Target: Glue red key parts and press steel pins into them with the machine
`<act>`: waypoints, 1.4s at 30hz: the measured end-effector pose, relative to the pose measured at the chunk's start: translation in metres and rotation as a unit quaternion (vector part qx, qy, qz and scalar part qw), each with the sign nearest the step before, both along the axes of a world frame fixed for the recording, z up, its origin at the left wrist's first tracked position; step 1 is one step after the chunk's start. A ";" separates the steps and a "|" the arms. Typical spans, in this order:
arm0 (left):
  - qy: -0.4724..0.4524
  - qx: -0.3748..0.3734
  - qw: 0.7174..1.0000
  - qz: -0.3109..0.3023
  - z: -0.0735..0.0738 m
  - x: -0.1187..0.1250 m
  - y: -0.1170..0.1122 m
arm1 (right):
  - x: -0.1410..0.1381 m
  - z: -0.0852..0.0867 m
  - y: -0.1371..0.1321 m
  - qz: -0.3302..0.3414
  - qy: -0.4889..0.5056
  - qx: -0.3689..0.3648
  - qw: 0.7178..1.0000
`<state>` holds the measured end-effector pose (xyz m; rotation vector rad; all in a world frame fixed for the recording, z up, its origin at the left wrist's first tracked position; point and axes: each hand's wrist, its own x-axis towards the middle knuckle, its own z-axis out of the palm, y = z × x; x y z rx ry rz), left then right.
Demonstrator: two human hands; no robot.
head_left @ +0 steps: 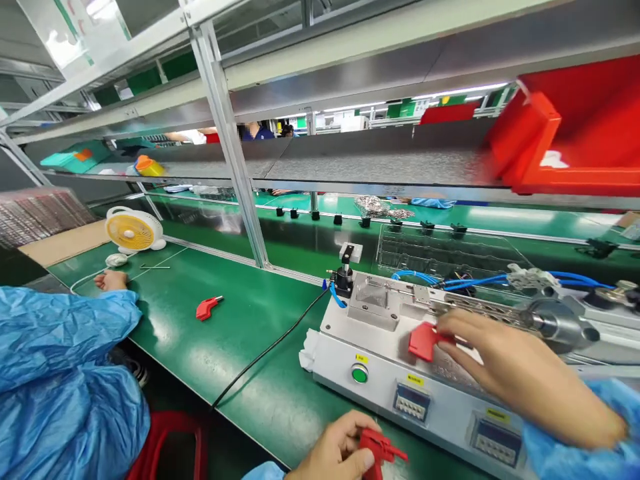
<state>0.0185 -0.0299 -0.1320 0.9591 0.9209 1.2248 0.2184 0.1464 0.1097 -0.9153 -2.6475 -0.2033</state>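
Observation:
At the bottom of the view, my left hand (333, 450) is closed around a red plastic housing (376, 448) with a thin prong sticking out to the right. My right hand (505, 357) pinches a flat, angular red plastic piece (424, 341) between thumb and fingers, slightly blurred, above the front of the metal machine top. Under and behind it lies the grey bench machine (360, 340), with a green button (359, 374), two counter displays and a metal fixture block (373, 303). Another red part with a metal tip (208, 307) rests on the green bench, away from both hands.
A co-worker's blue sleeve (65, 333) and hand (112, 280) are at the left, near a yellow-and-white fan (134, 230). A black cable (273, 350) crosses the bench (170, 333). A red bin (575, 177) stands on the shelf, upper right.

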 end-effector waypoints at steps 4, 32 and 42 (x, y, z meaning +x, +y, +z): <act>0.050 0.007 0.999 0.017 0.010 -0.002 -0.012 | 0.020 -0.025 -0.015 -0.036 -0.051 0.007 0.998; 0.731 0.140 0.657 0.118 0.225 -0.047 0.140 | 0.154 -0.082 -0.126 -0.098 0.194 -0.094 0.972; 0.701 0.238 0.654 0.154 0.193 -0.056 0.129 | 0.127 -0.092 -0.115 -0.143 0.227 -0.064 0.961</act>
